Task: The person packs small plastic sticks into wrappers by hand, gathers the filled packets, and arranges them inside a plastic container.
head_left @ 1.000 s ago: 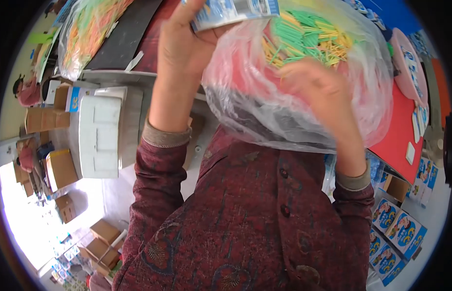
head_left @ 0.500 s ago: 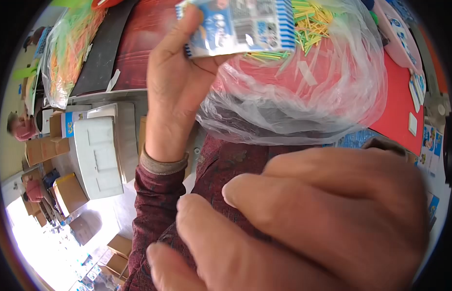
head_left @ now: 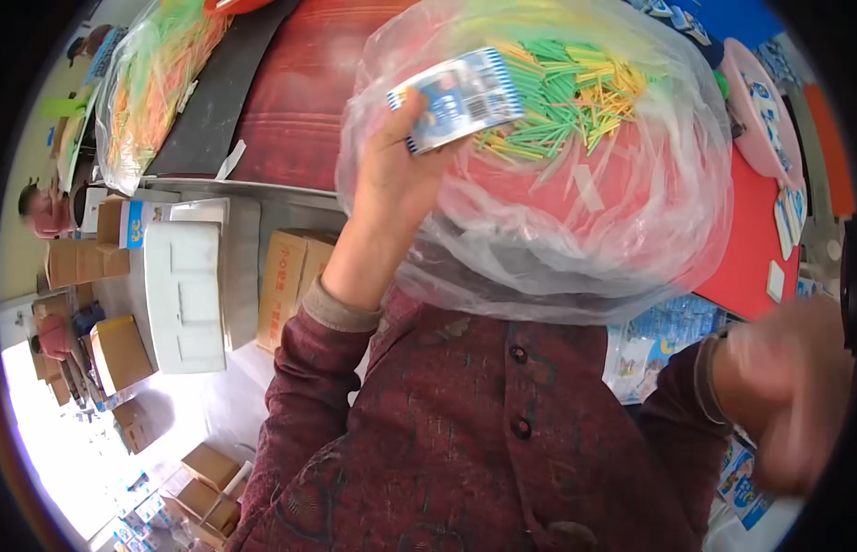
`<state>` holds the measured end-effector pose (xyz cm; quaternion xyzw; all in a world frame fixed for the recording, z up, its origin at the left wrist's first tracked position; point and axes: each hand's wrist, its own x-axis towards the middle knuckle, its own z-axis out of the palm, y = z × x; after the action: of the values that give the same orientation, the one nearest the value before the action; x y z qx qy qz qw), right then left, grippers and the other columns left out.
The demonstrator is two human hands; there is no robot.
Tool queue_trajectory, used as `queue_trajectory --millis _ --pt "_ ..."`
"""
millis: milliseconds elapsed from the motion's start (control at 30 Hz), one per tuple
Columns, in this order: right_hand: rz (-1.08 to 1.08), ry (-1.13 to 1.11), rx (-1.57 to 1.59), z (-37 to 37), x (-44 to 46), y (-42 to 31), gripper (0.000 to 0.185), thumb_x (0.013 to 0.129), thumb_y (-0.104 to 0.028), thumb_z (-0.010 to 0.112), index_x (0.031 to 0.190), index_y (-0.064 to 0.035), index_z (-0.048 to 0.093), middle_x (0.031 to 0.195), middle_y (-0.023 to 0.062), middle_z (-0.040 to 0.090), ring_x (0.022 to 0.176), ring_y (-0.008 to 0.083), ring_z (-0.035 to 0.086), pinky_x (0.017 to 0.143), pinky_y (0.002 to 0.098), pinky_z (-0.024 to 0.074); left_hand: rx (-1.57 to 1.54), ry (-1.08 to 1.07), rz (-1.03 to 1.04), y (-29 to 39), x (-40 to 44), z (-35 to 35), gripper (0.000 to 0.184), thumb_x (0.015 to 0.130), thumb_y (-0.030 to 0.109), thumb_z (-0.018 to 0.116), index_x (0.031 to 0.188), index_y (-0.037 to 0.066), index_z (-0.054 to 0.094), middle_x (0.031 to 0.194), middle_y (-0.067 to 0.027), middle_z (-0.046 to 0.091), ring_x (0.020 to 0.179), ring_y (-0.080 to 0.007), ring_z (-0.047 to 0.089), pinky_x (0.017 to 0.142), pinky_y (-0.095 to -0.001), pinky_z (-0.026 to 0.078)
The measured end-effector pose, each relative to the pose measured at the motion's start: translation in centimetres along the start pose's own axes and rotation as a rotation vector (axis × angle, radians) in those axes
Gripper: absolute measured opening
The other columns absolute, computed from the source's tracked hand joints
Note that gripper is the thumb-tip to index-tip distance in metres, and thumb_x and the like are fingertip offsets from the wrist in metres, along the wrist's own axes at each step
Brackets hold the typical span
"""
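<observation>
My left hand (head_left: 396,179) grips a small blue-and-white packet (head_left: 456,99) with striped ends, its thumb lying on the front face. The packet hangs over a clear plastic bag (head_left: 557,267) spread on the red table. In that bag lie many thin green and yellow sticks (head_left: 576,92), straw-like, just right of the packet. At the right edge of the view is my right hand (head_left: 792,396), smeared by motion, apart from the table; its fingers cannot be made out.
A pink basin (head_left: 760,110) with packets stands at the table's right, near more packets (head_left: 789,221). Another bag of orange and green sticks (head_left: 157,92) lies at far left. White foam box (head_left: 183,294) and cartons (head_left: 286,276) sit below. Two people (head_left: 56,340) are at left.
My right hand has swung from close in front of the camera to the far right. The left hand and packet now sit lower in view, with more of the sticks showing.
</observation>
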<state>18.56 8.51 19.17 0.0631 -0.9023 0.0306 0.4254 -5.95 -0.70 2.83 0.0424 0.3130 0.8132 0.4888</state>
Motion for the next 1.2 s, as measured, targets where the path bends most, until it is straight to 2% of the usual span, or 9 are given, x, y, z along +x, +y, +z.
queue_trajectory --millis 67,100,167,300,667,867,933,1033,1200 --pt "-0.007 0.034 -0.098 1.2 1.9 -0.3 0.024 0.089 -0.003 0.045 0.073 0.0033 0.062 0.07 0.0109 0.064 0.05 0.0161 0.057 0.048 0.0262 0.0461 -0.058 0.005 0.059 0.5 0.6 -1.1 0.032 0.095 0.018 0.049 0.122 0.0 0.047 0.119 -0.0118 0.057 0.11 -0.0237 0.056 0.096 -0.0431 0.045" --pt "0.601 -0.234 0.321 1.2 1.9 -0.5 0.02 0.09 -0.006 0.05 0.088 0.0065 0.065 0.084 0.0123 0.068 0.063 0.0131 0.064 0.058 0.0261 0.0504 -0.062 0.042 0.049 0.6 0.3 -1.0 0.03 0.095 0.016 0.049 0.121 0.0 0.047 0.118 -0.0113 0.057 0.111 -0.0225 0.055 0.098 -0.0429 0.043" --pt "0.774 -0.424 0.428 5.5 -0.9 2.8 0.02 0.09 -0.01 0.055 0.098 0.004 0.066 0.088 0.0094 0.068 0.073 0.0124 0.064 0.066 0.0244 0.0498 0.005 0.028 0.05 0.5 0.2 -1.4 0.03 0.095 0.015 0.05 0.12 0.0 0.047 0.116 -0.0107 0.057 0.11 -0.0223 0.056 0.098 -0.0424 0.043" --pt "1.119 -0.326 0.64 11.9 -4.4 5.6 0.021 0.089 -0.01 0.06 0.107 -0.0012 0.066 0.091 0.0056 0.069 0.079 0.0105 0.061 0.071 0.0237 0.0485 0.198 0.049 0.071 1.1 0.3 -2.8 0.029 0.093 0.011 0.054 0.12 0.001 0.047 0.109 -0.0087 0.06 0.102 -0.0188 0.059 0.093 -0.0362 0.046" --pt "0.919 -0.374 0.455 16.1 -6.5 4.5 0.037 0.079 -0.014 0.071 0.112 -0.0042 0.061 0.094 0.0087 0.061 0.078 0.0166 0.059 0.068 0.0277 0.0471 0.612 -0.008 0.069 -1.3 0.3 -1.7 0.053 0.091 0.016 0.06 0.131 -0.009 0.038 0.11 -0.0097 0.057 0.096 -0.0127 0.057 0.085 -0.0277 0.046" --pt "0.941 -0.346 0.368 17.8 -7.5 3.4 0.045 0.073 -0.013 0.075 0.114 -0.007 0.058 0.095 0.0084 0.054 0.077 0.0208 0.058 0.069 0.0327 0.0467 1.548 0.001 0.378 -0.6 -0.3 -1.8 0.057 0.085 0.02 0.066 0.131 -0.003 0.042 0.109 -0.0168 0.059 0.098 -0.0257 0.058 0.087 -0.0352 0.044" --pt "0.943 -0.336 0.361 18.1 -7.5 3.3 0.044 0.072 -0.013 0.075 0.113 -0.0075 0.058 0.097 0.0084 0.054 0.079 0.0216 0.058 0.07 0.0339 0.0467 2.015 -0.097 0.818 -0.2 -0.4 -1.1 0.051 0.078 0.018 0.07 0.124 0.006 0.053 0.11 -0.0154 0.059 0.097 -0.0299 0.056 0.089 -0.0393 0.041" --pt "0.905 -0.344 0.282 18.2 -7.4 3.4 0.042 0.072 -0.013 0.075 0.11 -0.0067 0.058 0.096 0.0091 0.054 0.081 0.0239 0.058 0.071 0.0347 0.0468 1.749 -0.387 0.751 0.0 1.2 -1.9 0.039 0.074 0.018 0.071 0.112 0.01 0.061 0.107 -0.0086 0.061 0.095 -0.0266 0.055 0.088 -0.04 0.038" --pt "0.915 -0.304 0.252 19.2 -7.7 4.1 0.025 0.074 -0.012 0.072 0.096 -0.0064 0.062 0.086 0.0079 0.058 0.08 0.025 0.059 0.07 0.0351 0.0467 1.741 -0.35 0.642 -0.4 1.8 -1.6 0.025 0.076 0.013 0.07 0.1 0.007 0.066 0.101 -0.0069 0.064 0.098 -0.0274 0.055 0.088 -0.0373 0.04"
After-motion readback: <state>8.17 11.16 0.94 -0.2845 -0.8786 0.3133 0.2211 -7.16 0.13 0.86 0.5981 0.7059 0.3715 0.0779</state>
